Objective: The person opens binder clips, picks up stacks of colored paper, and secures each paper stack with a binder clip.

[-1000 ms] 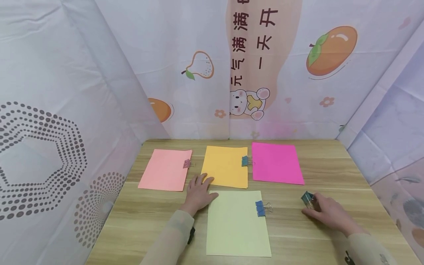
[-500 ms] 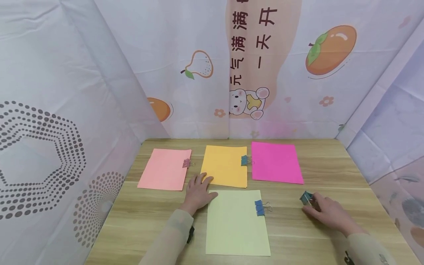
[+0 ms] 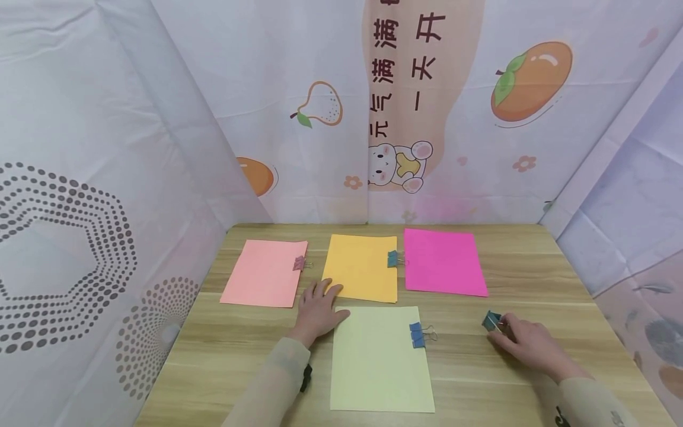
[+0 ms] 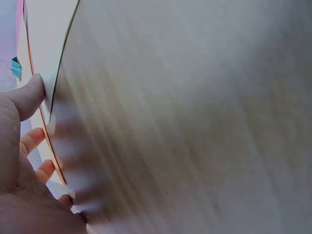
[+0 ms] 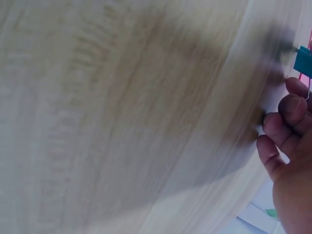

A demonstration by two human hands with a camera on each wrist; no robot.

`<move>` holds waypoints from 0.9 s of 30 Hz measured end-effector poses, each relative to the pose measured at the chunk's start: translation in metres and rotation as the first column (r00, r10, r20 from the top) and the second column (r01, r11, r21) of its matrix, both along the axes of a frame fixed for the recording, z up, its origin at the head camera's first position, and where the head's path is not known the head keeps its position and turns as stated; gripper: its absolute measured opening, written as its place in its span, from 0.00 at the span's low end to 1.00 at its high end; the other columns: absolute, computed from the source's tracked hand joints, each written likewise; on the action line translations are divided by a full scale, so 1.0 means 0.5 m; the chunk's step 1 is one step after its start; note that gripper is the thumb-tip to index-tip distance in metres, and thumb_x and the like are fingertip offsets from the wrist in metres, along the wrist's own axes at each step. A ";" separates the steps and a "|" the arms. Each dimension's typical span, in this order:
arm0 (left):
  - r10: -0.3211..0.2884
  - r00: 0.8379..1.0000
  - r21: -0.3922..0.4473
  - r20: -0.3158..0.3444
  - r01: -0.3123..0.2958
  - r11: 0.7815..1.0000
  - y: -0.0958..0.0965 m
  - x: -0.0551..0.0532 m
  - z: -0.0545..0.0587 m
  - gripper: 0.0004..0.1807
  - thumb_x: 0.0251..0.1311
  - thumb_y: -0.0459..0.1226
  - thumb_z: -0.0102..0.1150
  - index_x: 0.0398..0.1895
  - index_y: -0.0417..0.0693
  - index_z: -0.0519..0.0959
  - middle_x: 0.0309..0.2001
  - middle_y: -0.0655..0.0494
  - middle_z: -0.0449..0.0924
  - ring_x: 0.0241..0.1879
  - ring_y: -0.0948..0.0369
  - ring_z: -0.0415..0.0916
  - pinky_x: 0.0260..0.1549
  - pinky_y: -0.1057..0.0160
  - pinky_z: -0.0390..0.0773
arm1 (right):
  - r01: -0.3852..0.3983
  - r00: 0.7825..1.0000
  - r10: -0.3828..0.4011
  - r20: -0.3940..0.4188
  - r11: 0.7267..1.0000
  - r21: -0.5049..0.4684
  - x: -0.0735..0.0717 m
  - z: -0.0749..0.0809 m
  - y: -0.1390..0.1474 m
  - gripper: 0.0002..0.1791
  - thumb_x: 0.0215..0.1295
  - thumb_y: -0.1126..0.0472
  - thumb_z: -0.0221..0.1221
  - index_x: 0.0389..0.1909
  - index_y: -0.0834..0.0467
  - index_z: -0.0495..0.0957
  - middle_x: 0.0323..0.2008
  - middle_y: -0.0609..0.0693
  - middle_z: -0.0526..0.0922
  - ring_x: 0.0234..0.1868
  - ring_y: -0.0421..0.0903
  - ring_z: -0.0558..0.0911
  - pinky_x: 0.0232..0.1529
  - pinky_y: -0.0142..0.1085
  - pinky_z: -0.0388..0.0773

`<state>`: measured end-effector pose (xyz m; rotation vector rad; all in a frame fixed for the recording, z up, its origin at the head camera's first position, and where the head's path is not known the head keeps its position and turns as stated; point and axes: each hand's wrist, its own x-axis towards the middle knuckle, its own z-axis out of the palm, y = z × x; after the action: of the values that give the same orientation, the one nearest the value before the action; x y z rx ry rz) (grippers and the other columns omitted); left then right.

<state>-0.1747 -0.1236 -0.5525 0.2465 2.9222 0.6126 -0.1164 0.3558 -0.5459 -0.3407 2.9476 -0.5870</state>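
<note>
Between the thumb and fingers of my right hand [image 3: 530, 343] is a teal binder clip [image 3: 492, 321], held over the right part of the table. In the right wrist view the clip [image 5: 304, 61] shows only in part at the edge, past curled fingers [image 5: 278, 129]. My left hand [image 3: 317, 311] rests with spread fingers at the lower left corner of the orange paper [image 3: 360, 267]. Its thumb touches the upper left corner of the pale yellow paper [image 3: 381, 362]. A blue binder clip [image 3: 417, 335] grips that sheet's right edge.
Pink paper [image 3: 264, 273] with a pink binder clip [image 3: 299, 263] lies at the left. Another teal binder clip [image 3: 392, 259] sits on the orange paper's right edge, beside magenta paper [image 3: 445, 262]. Printed curtains [image 3: 320, 196] enclose the wooden table [image 3: 229, 356] at the back and sides.
The teal clip in my right hand has turned slightly and shifted a little to the left. My left hand stays in place on the papers.
</note>
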 end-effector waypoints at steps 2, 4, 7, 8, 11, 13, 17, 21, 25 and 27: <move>-0.002 1.000 0.000 -0.006 0.002 1.000 -0.001 0.000 -0.001 0.36 0.63 0.57 0.64 0.73 0.60 0.69 0.77 0.48 0.57 0.76 0.35 0.47 0.69 0.29 0.51 | -0.004 1.000 0.004 -0.016 1.000 0.001 0.002 -0.001 0.000 0.19 0.69 0.45 0.64 0.39 0.57 0.75 0.30 0.44 0.83 0.29 0.40 0.78 0.32 0.41 0.78; -0.002 1.000 0.000 -0.009 0.002 1.000 -0.001 0.000 -0.001 0.36 0.63 0.56 0.64 0.73 0.59 0.69 0.77 0.48 0.57 0.76 0.35 0.47 0.69 0.29 0.51 | -0.012 1.000 0.012 -0.029 1.000 0.001 0.004 -0.003 0.001 0.19 0.68 0.44 0.65 0.38 0.56 0.75 0.29 0.42 0.81 0.28 0.38 0.77 0.31 0.39 0.77; -0.004 1.000 -0.008 -0.005 0.004 1.000 -0.001 -0.002 -0.004 0.36 0.63 0.57 0.63 0.73 0.60 0.69 0.77 0.48 0.56 0.76 0.35 0.46 0.69 0.30 0.51 | -0.017 0.999 0.016 -0.030 1.000 -0.016 0.008 -0.004 -0.001 0.17 0.67 0.44 0.65 0.35 0.52 0.74 0.25 0.38 0.75 0.25 0.34 0.70 0.28 0.34 0.72; -0.005 1.000 -0.011 0.000 0.005 1.000 -0.002 -0.002 -0.005 0.36 0.64 0.57 0.63 0.73 0.61 0.68 0.78 0.49 0.56 0.77 0.36 0.46 0.69 0.30 0.50 | -0.016 0.999 0.015 -0.030 1.000 -0.023 0.009 -0.004 -0.001 0.17 0.67 0.44 0.66 0.34 0.52 0.74 0.24 0.38 0.74 0.24 0.33 0.69 0.28 0.33 0.71; -0.013 1.000 -0.011 -0.003 0.013 1.000 -0.003 -0.003 -0.004 0.35 0.64 0.56 0.63 0.73 0.60 0.69 0.77 0.48 0.56 0.76 0.35 0.46 0.69 0.30 0.51 | -0.013 0.999 0.011 -0.034 0.999 -0.051 0.011 -0.002 -0.003 0.16 0.67 0.44 0.66 0.32 0.50 0.73 0.22 0.37 0.72 0.23 0.33 0.67 0.27 0.32 0.68; -0.018 1.000 -0.011 -0.002 0.018 1.000 -0.004 -0.002 -0.003 0.35 0.65 0.56 0.63 0.73 0.60 0.69 0.77 0.48 0.56 0.76 0.35 0.47 0.69 0.30 0.51 | -0.009 0.999 0.006 -0.040 0.998 -0.063 0.012 -0.002 -0.003 0.16 0.68 0.45 0.65 0.32 0.50 0.73 0.22 0.37 0.72 0.23 0.33 0.68 0.26 0.32 0.68; -0.025 1.000 0.001 0.003 0.025 1.000 -0.004 -0.001 0.004 0.33 0.66 0.54 0.63 0.72 0.58 0.70 0.77 0.46 0.57 0.76 0.35 0.47 0.69 0.30 0.50 | 0.002 0.999 -0.005 -0.039 0.998 -0.069 0.015 -0.003 -0.002 0.15 0.69 0.46 0.64 0.33 0.50 0.73 0.22 0.38 0.73 0.22 0.35 0.68 0.25 0.33 0.68; -0.028 1.000 0.011 0.001 0.028 1.000 -0.005 -0.002 0.005 0.33 0.66 0.52 0.63 0.72 0.57 0.70 0.77 0.45 0.56 0.76 0.35 0.47 0.69 0.30 0.51 | 0.011 1.000 -0.013 -0.026 0.998 -0.069 0.017 -0.002 -0.001 0.14 0.71 0.47 0.63 0.35 0.52 0.73 0.22 0.39 0.73 0.22 0.36 0.68 0.24 0.33 0.68; -0.007 1.000 0.029 -0.014 0.008 1.000 -0.002 -0.004 0.002 0.31 0.66 0.50 0.63 0.70 0.55 0.72 0.76 0.43 0.56 0.75 0.36 0.49 0.69 0.30 0.51 | 0.012 1.000 -0.014 -0.028 0.998 -0.060 0.019 0.001 0.000 0.13 0.72 0.47 0.62 0.37 0.53 0.74 0.21 0.40 0.72 0.22 0.35 0.68 0.23 0.33 0.67; 0.006 0.999 0.038 -0.033 -0.005 0.999 0.001 -0.005 0.004 0.29 0.66 0.49 0.63 0.68 0.53 0.74 0.75 0.42 0.57 0.74 0.36 0.50 0.68 0.30 0.52 | 0.010 0.999 -0.012 -0.034 0.998 -0.056 0.020 0.003 0.001 0.13 0.72 0.48 0.62 0.37 0.53 0.75 0.21 0.40 0.71 0.22 0.35 0.67 0.23 0.33 0.66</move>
<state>-0.1771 -0.1230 -0.5507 0.2553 2.9462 0.6723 -0.1063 0.3562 -0.5444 -0.3437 2.9719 -0.6725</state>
